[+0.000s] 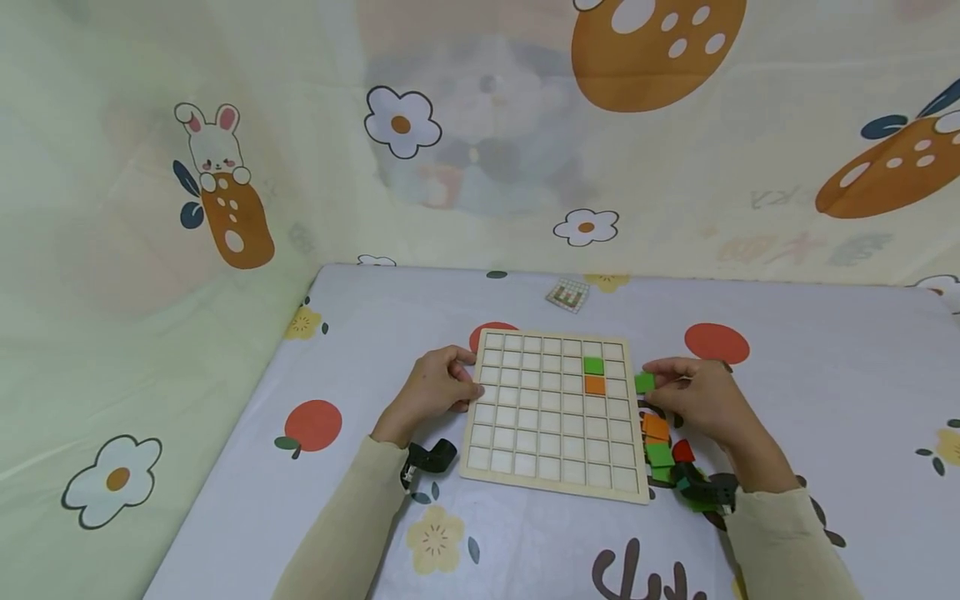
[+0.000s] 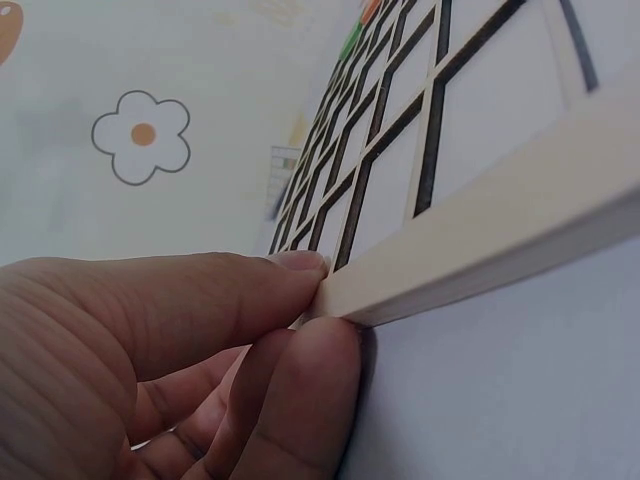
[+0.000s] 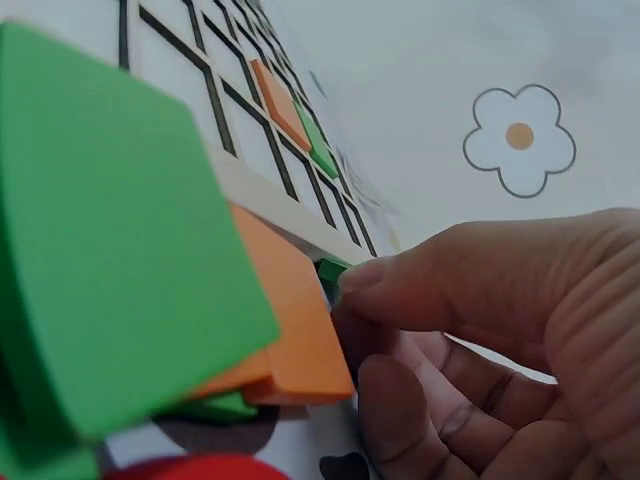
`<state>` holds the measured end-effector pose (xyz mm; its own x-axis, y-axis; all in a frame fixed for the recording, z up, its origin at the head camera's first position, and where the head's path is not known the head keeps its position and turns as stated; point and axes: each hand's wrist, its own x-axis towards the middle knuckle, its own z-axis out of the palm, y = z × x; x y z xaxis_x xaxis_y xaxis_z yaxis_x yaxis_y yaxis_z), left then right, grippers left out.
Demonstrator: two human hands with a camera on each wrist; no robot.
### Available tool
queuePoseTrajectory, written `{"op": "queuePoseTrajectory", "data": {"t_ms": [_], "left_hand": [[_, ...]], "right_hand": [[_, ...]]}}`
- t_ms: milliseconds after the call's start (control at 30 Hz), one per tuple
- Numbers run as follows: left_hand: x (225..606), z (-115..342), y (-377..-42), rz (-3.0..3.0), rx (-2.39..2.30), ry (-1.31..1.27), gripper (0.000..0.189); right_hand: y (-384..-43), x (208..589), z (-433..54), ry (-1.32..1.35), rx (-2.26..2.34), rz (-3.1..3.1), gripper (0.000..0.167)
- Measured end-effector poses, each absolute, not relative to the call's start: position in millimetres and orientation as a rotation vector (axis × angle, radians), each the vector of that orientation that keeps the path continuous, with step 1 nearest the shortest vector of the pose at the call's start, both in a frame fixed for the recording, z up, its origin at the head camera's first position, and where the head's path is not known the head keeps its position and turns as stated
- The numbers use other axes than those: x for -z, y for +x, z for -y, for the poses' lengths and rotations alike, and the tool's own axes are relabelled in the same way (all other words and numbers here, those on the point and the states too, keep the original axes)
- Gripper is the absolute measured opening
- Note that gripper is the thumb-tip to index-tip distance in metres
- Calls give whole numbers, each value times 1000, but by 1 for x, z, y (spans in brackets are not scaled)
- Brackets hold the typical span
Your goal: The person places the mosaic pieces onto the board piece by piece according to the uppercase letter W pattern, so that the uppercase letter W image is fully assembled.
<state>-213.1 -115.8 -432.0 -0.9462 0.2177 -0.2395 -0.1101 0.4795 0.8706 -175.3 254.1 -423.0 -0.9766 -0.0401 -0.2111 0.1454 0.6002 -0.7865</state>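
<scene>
We've got the left hand (image 1: 431, 385) pinching the left edge of the wooden grid board (image 1: 528, 418), and across from it we see the right hand (image 1: 703, 398) pinching a green square tile (image 1: 644, 383) just off the right edge! In the grid, a second green tile (image 1: 593, 366) sits directly above an orange tile (image 1: 595, 385); loose tiles (image 1: 659, 455) lie nearby.

- Straight to the pale backdrop (image 1: 495, 243), hanging behind and along the left!
- Over on that left stretch, spotting a white rabbit print (image 1: 216, 152), clinging to a spotted brown carrot-like print (image 1: 238, 221)!
- Up high, catching a white flower print (image 1: 402, 123)!
- Now down to the pale tablecloth (image 1: 832, 367), passing a red fruit print (image 1: 313, 425) at the left, then a yellow flower print (image 1: 435, 540) up front!
</scene>
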Motion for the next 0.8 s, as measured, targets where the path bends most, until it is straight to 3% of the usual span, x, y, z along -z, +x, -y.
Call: {"op": "queuePoseTrajectory", "data": {"t_ms": [300,800], "left_hand": [[431,116,-213,-2409,-1453,93,46],[433,116,-212,-2412,-1443,86,46]], "right_hand": [[-174,421,-248,19,1080,-2765,35],[-171,413,-242,-70,1172,-2785,38]]}}
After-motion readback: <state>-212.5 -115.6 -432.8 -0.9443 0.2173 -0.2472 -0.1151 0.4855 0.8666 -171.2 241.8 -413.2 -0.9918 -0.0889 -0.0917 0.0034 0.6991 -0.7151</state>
